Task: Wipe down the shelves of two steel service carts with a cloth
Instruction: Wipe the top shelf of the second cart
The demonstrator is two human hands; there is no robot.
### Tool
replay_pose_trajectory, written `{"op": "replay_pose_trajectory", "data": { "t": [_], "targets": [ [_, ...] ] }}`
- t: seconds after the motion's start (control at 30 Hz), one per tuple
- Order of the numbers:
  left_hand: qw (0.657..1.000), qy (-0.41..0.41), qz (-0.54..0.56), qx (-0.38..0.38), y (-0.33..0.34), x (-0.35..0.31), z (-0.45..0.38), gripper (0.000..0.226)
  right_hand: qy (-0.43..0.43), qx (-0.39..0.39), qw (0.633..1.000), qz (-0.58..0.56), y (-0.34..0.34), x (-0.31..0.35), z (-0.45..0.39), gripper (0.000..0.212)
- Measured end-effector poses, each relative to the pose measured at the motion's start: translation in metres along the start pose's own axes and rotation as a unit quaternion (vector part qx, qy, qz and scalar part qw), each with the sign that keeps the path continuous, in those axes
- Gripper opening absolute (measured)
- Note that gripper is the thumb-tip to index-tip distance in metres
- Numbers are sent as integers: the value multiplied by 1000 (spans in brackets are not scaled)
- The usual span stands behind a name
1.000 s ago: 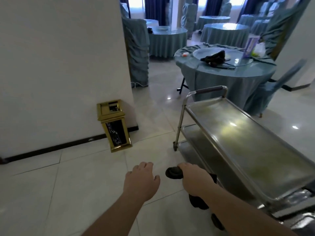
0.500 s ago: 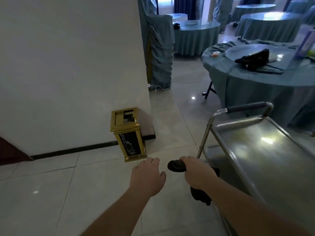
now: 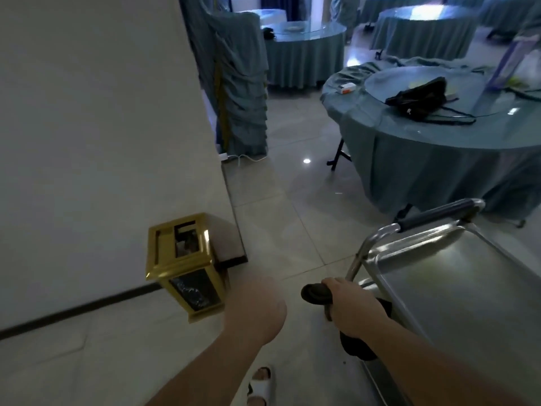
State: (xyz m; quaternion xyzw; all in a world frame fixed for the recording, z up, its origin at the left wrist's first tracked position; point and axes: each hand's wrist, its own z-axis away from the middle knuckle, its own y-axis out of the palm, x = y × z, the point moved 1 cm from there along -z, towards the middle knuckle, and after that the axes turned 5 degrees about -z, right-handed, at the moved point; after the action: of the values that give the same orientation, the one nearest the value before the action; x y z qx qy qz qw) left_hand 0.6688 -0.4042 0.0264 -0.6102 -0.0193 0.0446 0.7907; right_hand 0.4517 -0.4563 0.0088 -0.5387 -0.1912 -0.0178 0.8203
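A steel service cart (image 3: 456, 291) stands at the lower right, its top shelf bare and shiny, with a dark-padded push handle (image 3: 439, 213) at the far end. My right hand (image 3: 349, 306) grips a dark cloth (image 3: 314, 294) just left of the cart's near corner; part of the cloth hangs below my wrist. My left hand (image 3: 254, 309) hovers over the floor left of the right hand, blurred by motion, its fingers hidden from view, holding nothing that I can see.
A gold waste bin (image 3: 186, 262) stands against the white wall (image 3: 102, 127). A round table with a teal cloth (image 3: 439, 148) and a black bag (image 3: 421, 96) is beyond the cart. Covered chairs (image 3: 243, 89) are stacked behind the wall corner. A sandalled foot (image 3: 262, 385) shows below.
The view has swung left and forward; the cart now sits further right in frame. Both hands stay low, the right still holding the cloth.
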Motion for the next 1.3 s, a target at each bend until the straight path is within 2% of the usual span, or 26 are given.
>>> {"op": "replay_pose_trajectory", "data": {
  "t": [0.1, 0.23, 0.3, 0.43, 0.53, 0.77, 0.83, 1.0, 1.13, 1.3],
  "targets": [
    [998, 60, -23, 17, -13, 8, -66, 59, 61, 6, 998, -8, -13, -11, -33, 41],
    [987, 145, -65, 13, -37, -2, -150, 59, 154, -8, 985, -74, -28, -32, -61, 32],
    [979, 189, -76, 14, -41, -23, -182, 58, 202, -23, 972, -122, -31, -48, -62, 30],
    [960, 265, -88, 27, -37, -75, -216, 60, 299, -45, 936, -179, -30, -87, -52, 40],
    [941, 318, -108, 31, -33, -118, -238, 57, 356, -73, 907, -213, -34, -125, -48, 30],
    [912, 397, -101, 22, -46, -221, -277, 51, 399, -129, 861, -288, -48, -210, -44, 28],
    [903, 418, -97, 20, -47, -247, -289, 49, 413, -137, 844, -314, -51, -226, -47, 33],
    [871, 475, -109, 55, -34, -294, -320, 58, 448, -193, 786, -379, -43, -243, -58, 48],
    [855, 514, -50, 56, -21, -341, -355, 57, 480, -239, 749, -389, -36, -253, -81, 56],
    [821, 569, 12, 32, -3, -413, -395, 57, 503, -306, 729, -349, -18, -248, -130, 71]
  ]
}}
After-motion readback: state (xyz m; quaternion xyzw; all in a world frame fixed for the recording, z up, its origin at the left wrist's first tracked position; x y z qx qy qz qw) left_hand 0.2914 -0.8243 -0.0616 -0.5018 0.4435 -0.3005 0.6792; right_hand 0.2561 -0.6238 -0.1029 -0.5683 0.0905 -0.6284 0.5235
